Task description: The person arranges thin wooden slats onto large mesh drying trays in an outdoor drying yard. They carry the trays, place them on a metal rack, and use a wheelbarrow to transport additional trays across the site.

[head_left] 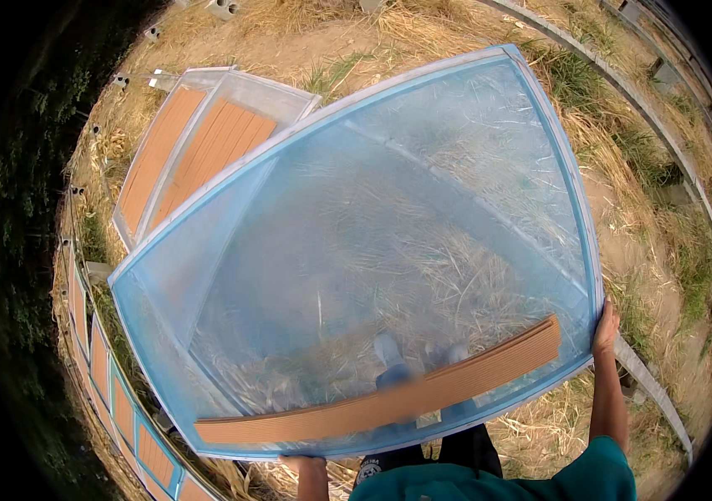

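Large translucent blue-rimmed plastic tray (372,242) was held up in both hands over dry straw ground (473,25).

Right hand (605,328) gripped the tray's right edge, fingers curled around the rim. Left hand (301,460) supported the near edge from beneath; its fingers were hidden, so grip could not be told. A ribbed brown strip (389,392) lay inside, along the near wall. Similar stacked trays with brown slats (197,142) lay on the straw beyond, to the left.

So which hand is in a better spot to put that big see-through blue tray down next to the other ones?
Probably the left hand. It grips the large translucent blue plastic tray at its near edge, on the side where the two stacked trays with orange slats lie. The right hand holds the far-side corner.
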Motion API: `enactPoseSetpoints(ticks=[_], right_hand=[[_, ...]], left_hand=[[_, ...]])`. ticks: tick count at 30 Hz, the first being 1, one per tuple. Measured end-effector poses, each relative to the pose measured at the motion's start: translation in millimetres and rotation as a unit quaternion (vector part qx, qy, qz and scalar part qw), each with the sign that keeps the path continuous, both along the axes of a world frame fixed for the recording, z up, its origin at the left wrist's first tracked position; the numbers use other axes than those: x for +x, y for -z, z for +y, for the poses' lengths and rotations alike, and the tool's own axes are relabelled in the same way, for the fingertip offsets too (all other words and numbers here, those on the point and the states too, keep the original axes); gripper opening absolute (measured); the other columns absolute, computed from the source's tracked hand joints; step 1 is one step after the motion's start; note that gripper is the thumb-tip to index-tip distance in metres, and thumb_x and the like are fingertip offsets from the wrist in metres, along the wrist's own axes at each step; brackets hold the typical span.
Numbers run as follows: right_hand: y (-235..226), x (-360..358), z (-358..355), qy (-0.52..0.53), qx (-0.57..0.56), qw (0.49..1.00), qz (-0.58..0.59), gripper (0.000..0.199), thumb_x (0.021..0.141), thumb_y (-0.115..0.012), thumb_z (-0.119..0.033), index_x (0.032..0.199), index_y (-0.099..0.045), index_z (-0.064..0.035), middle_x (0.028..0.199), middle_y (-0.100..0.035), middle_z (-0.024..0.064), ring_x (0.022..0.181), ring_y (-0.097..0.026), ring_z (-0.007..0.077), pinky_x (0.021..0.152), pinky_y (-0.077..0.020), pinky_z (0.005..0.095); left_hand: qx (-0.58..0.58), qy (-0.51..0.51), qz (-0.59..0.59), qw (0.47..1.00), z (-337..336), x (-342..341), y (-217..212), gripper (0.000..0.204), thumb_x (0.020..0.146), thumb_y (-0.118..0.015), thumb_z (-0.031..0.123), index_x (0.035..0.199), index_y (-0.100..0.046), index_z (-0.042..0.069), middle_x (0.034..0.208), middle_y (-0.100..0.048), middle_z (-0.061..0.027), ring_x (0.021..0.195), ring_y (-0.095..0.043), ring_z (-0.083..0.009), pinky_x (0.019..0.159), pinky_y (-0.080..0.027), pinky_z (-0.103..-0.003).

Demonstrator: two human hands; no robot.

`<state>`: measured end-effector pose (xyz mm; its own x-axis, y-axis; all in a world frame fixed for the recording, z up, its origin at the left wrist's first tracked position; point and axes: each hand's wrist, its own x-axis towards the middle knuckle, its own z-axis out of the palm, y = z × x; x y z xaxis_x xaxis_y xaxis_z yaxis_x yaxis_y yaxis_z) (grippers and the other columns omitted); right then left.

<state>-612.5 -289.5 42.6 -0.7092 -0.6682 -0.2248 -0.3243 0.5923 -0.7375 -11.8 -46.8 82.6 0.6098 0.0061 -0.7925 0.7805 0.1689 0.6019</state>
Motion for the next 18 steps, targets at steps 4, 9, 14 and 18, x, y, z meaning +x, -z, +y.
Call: enactPoseSetpoints(ticks=[4, 9, 14, 18], right_hand=[[-8.7, -38.3, 61.9, 0.073, 0.005, 0.996, -0.052, 0.058, 0.088, -0.041, -0.048, 0.072, -0.059, 0.0055, 0.064, -0.049, 0.003, 0.061, -0.038, 0.0146, 0.061, -0.036, 0.0327], [16.0, -66.2, 123.4, 0.197, 0.029, 0.979, -0.041, 0.068, 0.085, -0.044, -0.053, 0.091, -0.06, 0.0123, 0.081, -0.06, 0.0126, 0.072, -0.051, 0.0186, 0.071, -0.0421, 0.0316], [53.8, -59.8, 120.8, 0.303, 0.043, 0.952, -0.006, 0.072, 0.084, -0.043, -0.056, 0.094, -0.06, 0.0136, 0.087, -0.061, 0.0171, 0.076, -0.055, 0.0223, 0.076, -0.0429, 0.0337], [111.3, -58.8, 114.7, 0.302, 0.152, 0.941, 0.021, 0.085, 0.08, -0.039, -0.066, 0.104, -0.057, 0.0137, 0.098, -0.06, 0.0214, 0.088, -0.057, 0.0276, 0.081, -0.0419, 0.0354]], left_hand=[[0.037, 0.051, -0.066, 0.996, -58.6, -1.0, 0.0, 0.066, 0.09, -0.019, 0.056, 0.134, -0.035, 0.01, 0.136, -0.037, -0.0117, 0.123, -0.037, -0.0313, 0.102, -0.032, -0.046], [0.074, 0.171, -0.094, 0.978, -168.3, -9.3, 51.7, 0.067, 0.092, -0.02, 0.054, 0.137, -0.025, 0.005, 0.139, -0.031, -0.0146, 0.125, -0.033, -0.0311, 0.105, -0.028, -0.043], [0.076, 0.237, -0.096, 0.964, -280.3, -38.7, 104.3, 0.067, 0.092, -0.024, 0.053, 0.136, -0.027, 0.002, 0.136, -0.035, -0.0146, 0.121, -0.038, -0.0322, 0.103, -0.031, -0.042], [0.103, 0.275, -0.1, 0.951, -335.7, -41.2, 148.5, 0.067, 0.092, -0.024, 0.052, 0.134, -0.028, 0.0, 0.134, -0.036, -0.0151, 0.118, -0.041, -0.0321, 0.099, -0.036, -0.042]])
